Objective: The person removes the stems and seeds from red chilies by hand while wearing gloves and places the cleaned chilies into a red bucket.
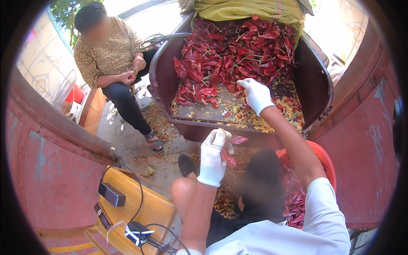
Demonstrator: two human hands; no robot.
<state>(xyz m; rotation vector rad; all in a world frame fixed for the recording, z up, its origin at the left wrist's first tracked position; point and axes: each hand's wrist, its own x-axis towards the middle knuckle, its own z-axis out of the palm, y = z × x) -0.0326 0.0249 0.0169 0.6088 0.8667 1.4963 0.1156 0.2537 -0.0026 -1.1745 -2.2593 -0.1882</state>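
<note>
My left hand point(213, 157), in a white knit glove, is raised in front of the cart's near lip. Its fingers are closed around dried red chili peppers point(230, 159), whose ends stick out to the right. My right hand point(256, 96), gloved the same way, reaches over the cart bed at the near edge of the heap of dried chilies point(232, 51). Its fingertips point left at the peppers, and whether they grip one cannot be told. The chilies, many with pale stems, lie in a dark metal cart point(204, 114) with yellow seeds point(236, 111) scattered on its floor.
Right of my legs stands a red basin point(322, 153) of chilies. A seated person point(105, 54) handles a pepper at left. Scissors point(165, 37) rest on the cart's rim. A yellow sack point(248, 9) covers the back. Devices and cables sit on a wooden stool point(153, 200).
</note>
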